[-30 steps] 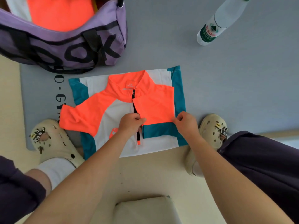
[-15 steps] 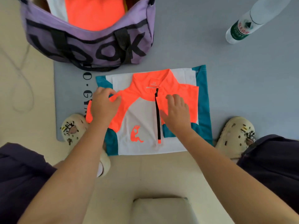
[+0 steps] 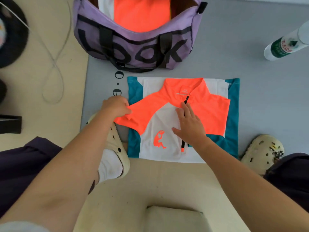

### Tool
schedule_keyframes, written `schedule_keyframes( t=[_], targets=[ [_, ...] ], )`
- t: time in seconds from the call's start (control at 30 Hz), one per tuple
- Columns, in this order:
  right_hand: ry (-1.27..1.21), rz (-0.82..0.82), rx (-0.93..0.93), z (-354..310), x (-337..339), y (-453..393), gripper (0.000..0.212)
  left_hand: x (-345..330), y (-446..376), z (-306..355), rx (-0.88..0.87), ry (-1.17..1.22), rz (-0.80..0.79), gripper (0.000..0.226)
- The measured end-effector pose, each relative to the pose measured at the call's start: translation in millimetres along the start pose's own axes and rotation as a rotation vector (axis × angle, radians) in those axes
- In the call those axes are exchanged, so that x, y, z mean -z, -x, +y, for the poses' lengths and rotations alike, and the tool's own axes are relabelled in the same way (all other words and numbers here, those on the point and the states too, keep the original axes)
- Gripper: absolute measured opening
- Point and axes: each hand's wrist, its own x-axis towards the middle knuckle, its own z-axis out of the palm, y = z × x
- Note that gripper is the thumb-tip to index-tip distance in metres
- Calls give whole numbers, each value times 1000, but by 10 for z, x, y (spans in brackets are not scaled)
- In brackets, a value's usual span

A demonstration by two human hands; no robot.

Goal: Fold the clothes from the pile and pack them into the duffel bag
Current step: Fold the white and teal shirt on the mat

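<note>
An orange, white and teal zip-neck shirt (image 3: pixel 167 124) lies flat on the grey mat, collar pointing away from me. Its right sleeve is folded in over the chest. My left hand (image 3: pixel 115 107) pinches the end of the orange left sleeve, which is lifted slightly off the mat. My right hand (image 3: pixel 189 126) presses flat on the shirt's chest along the black zipper, fingers straight. The purple duffel bag (image 3: pixel 133 47) stands open just beyond the shirt, with a folded orange and white garment (image 3: pixel 138 14) inside.
A plastic water bottle (image 3: pixel 284 46) lies on the mat at the far right. My two cream clogs (image 3: pixel 115 144) (image 3: pixel 262 153) flank the shirt. A thin cable (image 3: pixel 53 64) and dark objects lie on the beige floor at left. A pale cushion (image 3: pixel 173 218) sits below.
My left hand moved from the zipper out to the left sleeve and now pinches its end. My right hand left the folded right sleeve and came to press on the chest.
</note>
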Motion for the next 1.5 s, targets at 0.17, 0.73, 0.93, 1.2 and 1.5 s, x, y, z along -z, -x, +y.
schedule_keyframes(
  t=[0.17,0.73,0.93,1.2,1.5],
  targets=[
    [17,9,-12,-50,-25,-3,78,92,76,70,-194,540,173,15],
    [47,14,9,-65,-26,9,75,81,87,-56,-33,-209,-20,30],
    [56,4,7,-68,-14,9,76,98,228,-30,-135,-515,38,15],
    [22,19,19,-37,0,18,72,-103,425,493,-301,-254,28,18],
    [-4,24,32,-30,5,28,66,-153,447,811,89,-398,-57,29]
  ],
)
